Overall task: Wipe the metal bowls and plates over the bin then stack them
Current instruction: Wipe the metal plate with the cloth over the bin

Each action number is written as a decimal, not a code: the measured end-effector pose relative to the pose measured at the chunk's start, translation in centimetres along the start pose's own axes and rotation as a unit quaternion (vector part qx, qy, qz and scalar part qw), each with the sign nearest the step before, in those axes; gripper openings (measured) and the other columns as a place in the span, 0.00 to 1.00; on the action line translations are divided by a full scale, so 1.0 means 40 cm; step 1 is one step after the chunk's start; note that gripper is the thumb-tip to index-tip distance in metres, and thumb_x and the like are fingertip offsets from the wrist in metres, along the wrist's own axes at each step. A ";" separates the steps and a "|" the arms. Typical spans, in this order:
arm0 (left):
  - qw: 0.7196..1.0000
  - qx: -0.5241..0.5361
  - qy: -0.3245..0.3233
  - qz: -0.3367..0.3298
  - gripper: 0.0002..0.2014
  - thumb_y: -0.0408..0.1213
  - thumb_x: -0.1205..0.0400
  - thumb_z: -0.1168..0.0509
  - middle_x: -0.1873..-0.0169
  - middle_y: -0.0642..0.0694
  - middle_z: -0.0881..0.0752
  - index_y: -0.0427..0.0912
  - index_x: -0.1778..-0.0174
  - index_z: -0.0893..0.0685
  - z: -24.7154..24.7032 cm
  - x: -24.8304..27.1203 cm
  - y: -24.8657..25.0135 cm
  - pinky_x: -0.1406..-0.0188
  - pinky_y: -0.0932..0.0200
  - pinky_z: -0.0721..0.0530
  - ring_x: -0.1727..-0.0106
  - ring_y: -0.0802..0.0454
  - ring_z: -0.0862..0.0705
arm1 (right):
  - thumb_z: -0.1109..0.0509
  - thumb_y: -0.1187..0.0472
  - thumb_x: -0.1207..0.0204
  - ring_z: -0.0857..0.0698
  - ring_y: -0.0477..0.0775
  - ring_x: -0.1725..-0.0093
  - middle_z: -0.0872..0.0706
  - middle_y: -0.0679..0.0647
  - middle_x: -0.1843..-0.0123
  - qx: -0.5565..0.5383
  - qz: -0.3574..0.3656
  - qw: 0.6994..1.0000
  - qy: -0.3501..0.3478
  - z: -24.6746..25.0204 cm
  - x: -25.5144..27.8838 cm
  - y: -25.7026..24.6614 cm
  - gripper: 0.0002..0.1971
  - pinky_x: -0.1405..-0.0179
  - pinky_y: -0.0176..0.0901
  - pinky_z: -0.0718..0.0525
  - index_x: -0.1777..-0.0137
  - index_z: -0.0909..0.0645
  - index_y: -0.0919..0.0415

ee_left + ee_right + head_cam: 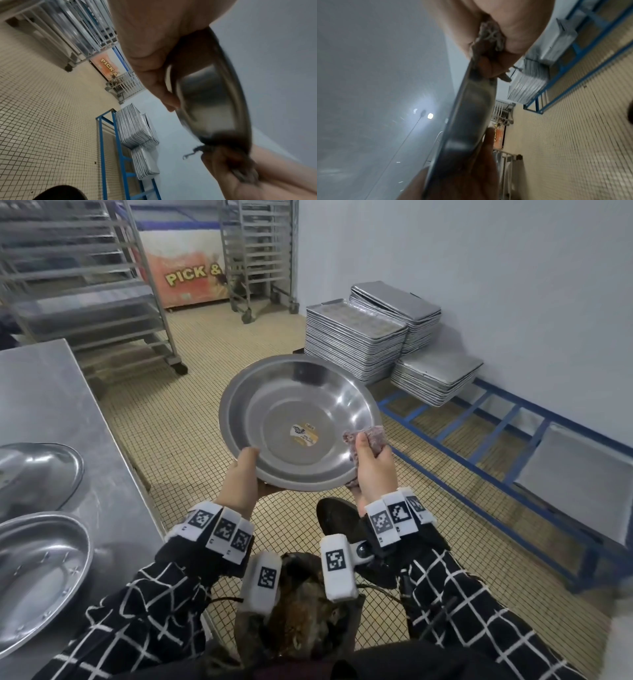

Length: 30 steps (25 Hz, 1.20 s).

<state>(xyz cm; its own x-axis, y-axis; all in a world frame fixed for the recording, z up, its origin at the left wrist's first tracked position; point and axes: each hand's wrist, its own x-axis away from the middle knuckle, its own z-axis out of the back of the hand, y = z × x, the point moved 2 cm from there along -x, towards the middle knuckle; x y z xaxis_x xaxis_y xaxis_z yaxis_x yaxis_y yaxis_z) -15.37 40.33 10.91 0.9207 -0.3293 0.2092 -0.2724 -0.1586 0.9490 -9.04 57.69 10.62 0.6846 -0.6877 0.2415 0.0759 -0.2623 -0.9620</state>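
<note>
While two round metal bowls (37, 573) rest on the grey steel desk (61, 405) at the left edge of the head view, one nearer and one farther (37, 474), a wheeled metal tray rack (78, 285) stands on the tiled floor beyond the desk. Right of the desk, the left hand (241, 477) grips the near-left rim of a wide, shallow, round metal bowl (298, 422), thumb on the inner rim and fingers curled beneath, as the left wrist view confirms (154, 65). That bowl is held in the air, tilted toward the person, above a dark bin holding brownish scraps (308, 621), with a yellow sticker (303, 434) at its centre. At the bowl's near-right rim the right hand (373, 470) pinches a crumpled pinkish-grey cloth (368, 436) against the metal, thumb on the inside, fingers wrapped behind; the right wrist view shows the cloth (489, 33) squeezed over the rim. A black shoe (339, 518) shows below this hand. Farther right, stacks of flat rectangular metal trays (356, 344) sit on a low blue metal frame (496, 422) along the pale wall.
</note>
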 end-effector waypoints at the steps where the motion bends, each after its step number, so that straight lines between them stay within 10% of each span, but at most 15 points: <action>1: 0.999 -0.017 -0.027 0.012 0.12 0.37 0.13 0.48 0.54 0.38 0.11 0.37 0.44 0.21 -0.013 0.000 -0.013 0.53 0.47 0.11 0.54 0.45 0.10 | 0.35 0.48 0.20 0.13 0.57 0.49 0.15 0.55 0.46 -0.017 -0.010 1.000 0.006 -0.012 0.003 0.007 0.16 0.49 0.56 0.12 0.38 0.28 0.56; 5: 0.990 -0.083 -0.111 0.027 0.18 0.43 0.14 0.42 0.49 0.39 0.11 0.35 0.34 0.24 -0.021 -0.003 -0.035 0.49 0.46 0.12 0.47 0.44 0.11 | 0.34 0.50 0.20 0.12 0.58 0.52 0.15 0.57 0.47 -0.019 0.005 1.000 0.002 -0.022 0.006 0.001 0.14 0.62 0.47 0.14 0.39 0.28 0.56; 8: 0.989 -0.028 -0.142 -0.004 0.28 0.54 0.21 0.40 0.45 0.38 0.12 0.39 0.29 0.26 0.031 -0.006 -0.008 0.51 0.44 0.12 0.47 0.42 0.12 | 0.33 0.51 0.21 0.12 0.59 0.49 0.13 0.58 0.45 -0.004 -0.007 0.999 -0.040 0.016 -0.015 -0.025 0.16 0.50 0.55 0.12 0.36 0.25 0.55; 16: 0.997 0.063 -0.046 -0.017 0.17 0.48 0.14 0.46 0.62 0.45 0.10 0.42 0.46 0.15 0.098 -0.007 0.047 0.55 0.49 0.13 0.62 0.48 0.11 | 0.30 0.42 0.26 0.13 0.55 0.43 0.13 0.51 0.42 0.130 0.048 0.984 -0.109 0.064 -0.045 -0.058 0.22 0.37 0.61 0.18 0.35 0.24 0.49; 24: 1.000 0.011 -0.010 -0.001 0.11 0.40 0.12 0.47 0.52 0.40 0.12 0.40 0.46 0.21 0.033 0.028 0.009 0.48 0.45 0.13 0.50 0.45 0.12 | 0.35 0.49 0.19 0.13 0.57 0.50 0.16 0.57 0.44 0.012 0.028 0.998 -0.047 -0.048 0.030 0.010 0.17 0.56 0.48 0.13 0.36 0.32 0.54; 30: 1.000 -0.014 0.000 0.010 0.22 0.48 0.22 0.35 0.47 0.40 0.12 0.38 0.36 0.23 0.113 0.094 -0.023 0.50 0.53 0.12 0.46 0.45 0.12 | 0.33 0.52 0.20 0.14 0.58 0.45 0.17 0.56 0.43 0.043 0.020 0.994 -0.098 -0.113 0.054 0.057 0.15 0.43 0.60 0.14 0.39 0.31 0.55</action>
<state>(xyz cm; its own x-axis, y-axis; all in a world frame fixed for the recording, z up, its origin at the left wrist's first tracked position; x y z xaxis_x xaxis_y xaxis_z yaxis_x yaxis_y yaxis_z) -12.93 35.04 9.78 0.9154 -0.3316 0.2282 -0.2825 -0.1252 0.9511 -10.68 52.55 9.52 0.8163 -0.5483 0.1817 0.1023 -0.1724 -0.9797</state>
